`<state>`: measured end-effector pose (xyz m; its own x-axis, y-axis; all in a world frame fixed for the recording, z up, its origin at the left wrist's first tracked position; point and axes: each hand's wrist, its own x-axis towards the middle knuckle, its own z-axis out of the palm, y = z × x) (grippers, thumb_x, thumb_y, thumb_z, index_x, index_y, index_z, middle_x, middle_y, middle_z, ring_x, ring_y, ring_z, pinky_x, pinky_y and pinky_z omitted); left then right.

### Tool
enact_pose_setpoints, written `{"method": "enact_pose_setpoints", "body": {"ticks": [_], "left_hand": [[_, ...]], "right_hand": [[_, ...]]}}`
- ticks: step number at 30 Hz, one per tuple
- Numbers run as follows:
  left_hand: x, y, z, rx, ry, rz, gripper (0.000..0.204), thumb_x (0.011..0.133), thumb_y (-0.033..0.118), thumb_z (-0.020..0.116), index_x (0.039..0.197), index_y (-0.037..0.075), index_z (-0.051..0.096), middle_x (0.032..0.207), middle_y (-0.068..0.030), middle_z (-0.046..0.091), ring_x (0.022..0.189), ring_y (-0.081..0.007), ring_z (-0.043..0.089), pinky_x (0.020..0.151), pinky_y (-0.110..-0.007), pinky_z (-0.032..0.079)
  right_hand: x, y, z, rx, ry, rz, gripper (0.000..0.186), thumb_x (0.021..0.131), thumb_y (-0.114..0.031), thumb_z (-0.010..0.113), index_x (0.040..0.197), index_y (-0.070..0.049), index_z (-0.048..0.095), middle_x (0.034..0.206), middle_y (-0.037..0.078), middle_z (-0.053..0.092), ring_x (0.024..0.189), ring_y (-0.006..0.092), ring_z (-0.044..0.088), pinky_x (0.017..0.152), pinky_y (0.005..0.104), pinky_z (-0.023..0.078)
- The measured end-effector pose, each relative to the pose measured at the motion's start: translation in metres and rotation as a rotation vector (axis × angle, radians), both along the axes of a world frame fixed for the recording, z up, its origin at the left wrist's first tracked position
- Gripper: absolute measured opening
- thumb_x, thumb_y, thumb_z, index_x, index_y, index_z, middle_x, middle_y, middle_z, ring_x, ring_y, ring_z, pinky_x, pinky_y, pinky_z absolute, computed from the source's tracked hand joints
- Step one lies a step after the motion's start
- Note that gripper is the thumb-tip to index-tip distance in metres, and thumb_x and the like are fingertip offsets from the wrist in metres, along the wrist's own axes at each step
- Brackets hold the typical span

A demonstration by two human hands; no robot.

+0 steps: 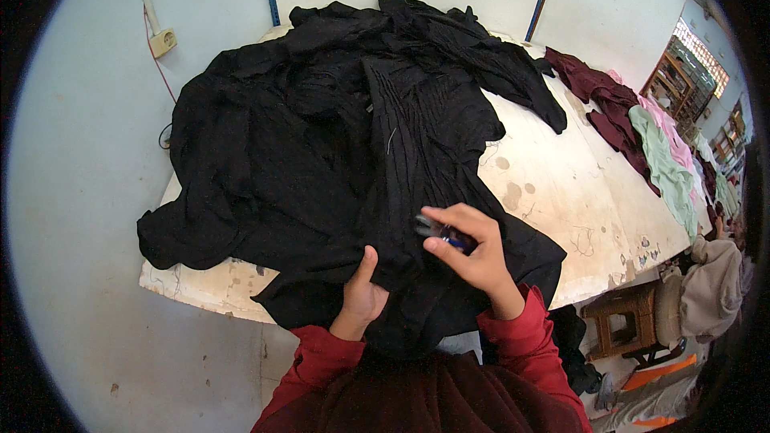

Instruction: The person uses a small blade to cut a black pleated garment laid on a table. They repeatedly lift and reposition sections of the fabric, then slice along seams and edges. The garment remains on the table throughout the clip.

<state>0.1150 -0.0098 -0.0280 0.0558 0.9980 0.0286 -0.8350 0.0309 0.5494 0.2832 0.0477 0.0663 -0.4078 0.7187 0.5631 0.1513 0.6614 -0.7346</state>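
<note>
- Cloth (pixel 281 136) covers much of the table (pixel 569 200) and hangs over its near edge.
- Left hand (pixel 363 297) touches the cloth near that edge, thumb raised; fingers partly hidden, so I cannot tell its grip.
- Right hand (pixel 480 252) pinches snips (pixel 449 236) over the cloth.

head view: worn fisheye, looking down and forward across the table (pixel 573 192). close range: black cloth (pixel 297 160) fills the centre, red sleeves (pixel 317 365) enter from the lower edge, pale wall (pixel 96 192) at left.
</note>
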Motion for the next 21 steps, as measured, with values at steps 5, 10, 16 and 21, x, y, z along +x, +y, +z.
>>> {"method": "enact_pose_setpoints", "body": {"ticks": [5,10,16,21], "left_hand": [[-0.002,-0.001,0.003,0.025,-0.029,-0.035,0.055,0.098,0.039,0.047,0.137,0.000,0.040,0.137,-0.0127,0.047,0.126,-0.0246,0.046,0.108,-0.041,0.034],[-0.003,-0.001,-0.001,0.043,-0.079,-0.038,0.054,0.098,0.038,0.046,0.135,0.000,0.041,0.135,-0.0127,0.048,0.124,-0.0244,0.047,0.108,-0.041,0.035],[-0.003,0.000,-0.004,0.086,-0.115,-0.083,0.054,0.098,0.039,0.046,0.134,-0.001,0.042,0.134,-0.0127,0.049,0.124,-0.0243,0.048,0.108,-0.040,0.035],[-0.003,0.000,-0.005,0.098,-0.107,-0.096,0.054,0.099,0.040,0.044,0.134,-0.001,0.043,0.134,-0.0129,0.050,0.124,-0.0238,0.048,0.108,-0.039,0.035]], "right_hand": [[-0.012,-0.009,-0.001,0.221,-0.117,-0.149,0.025,0.074,-0.017,0.077,0.096,-0.007,0.070,0.075,0.008,0.068,0.062,0.0197,0.065,0.055,0.0269,0.048],[-0.016,-0.006,-0.006,0.373,-0.166,-0.190,0.019,0.074,-0.020,0.076,0.089,-0.009,0.071,0.076,0.007,0.069,0.061,0.0214,0.066,0.054,0.0285,0.048],[-0.016,-0.004,-0.010,0.353,-0.132,-0.148,0.019,0.074,-0.020,0.076,0.088,-0.008,0.071,0.079,0.007,0.070,0.063,0.0212,0.067,0.055,0.0286,0.049],[-0.017,-0.003,-0.011,0.332,-0.107,-0.129,0.019,0.074,-0.019,0.077,0.087,-0.007,0.071,0.080,0.007,0.071,0.064,0.0213,0.068,0.056,0.0280,0.049]]}}
